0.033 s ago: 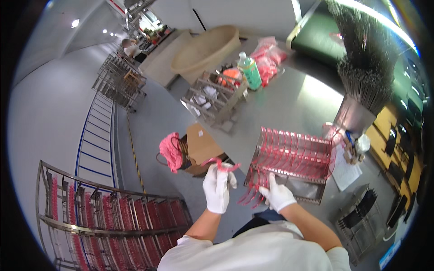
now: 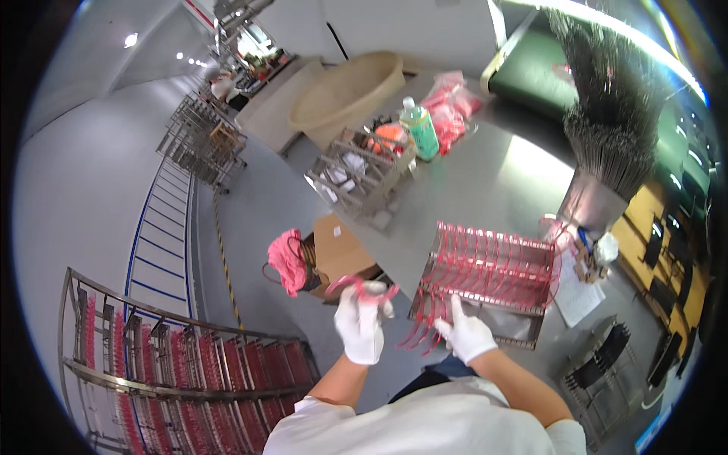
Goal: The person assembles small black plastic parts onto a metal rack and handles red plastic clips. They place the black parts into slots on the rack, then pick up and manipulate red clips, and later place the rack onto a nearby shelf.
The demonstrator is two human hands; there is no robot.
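My left hand (image 2: pixel 359 324), in a white glove, is closed around a pink curved strip (image 2: pixel 347 283) and holds it up left of the metal rack (image 2: pixel 540 327). Long rows of pink curved strips (image 2: pixel 493 262) stand in the rack's slots. At the rack's near left corner, my gloved right hand (image 2: pixel 468 335) has its thumb raised and a finger pointing left. It grips several pink strips (image 2: pixel 417 332) whose ends stick out past the rack's edge; its other fingers are partly hidden.
Below left stands a tall cart (image 2: pixel 163 388) full of pink strips. A cardboard box (image 2: pixel 337 246) with pink cloth (image 2: pixel 287 262) sits beside the table. On the table are a metal frame (image 2: pixel 356 178), a green bottle (image 2: pixel 421 130), a bin of thin rods (image 2: pixel 595 201) and papers (image 2: pixel 580 296).
My left hand has shifted slightly left with the pink strip, which has turned a little. My right hand stays at the rack's corner. The whole view has moved slightly.
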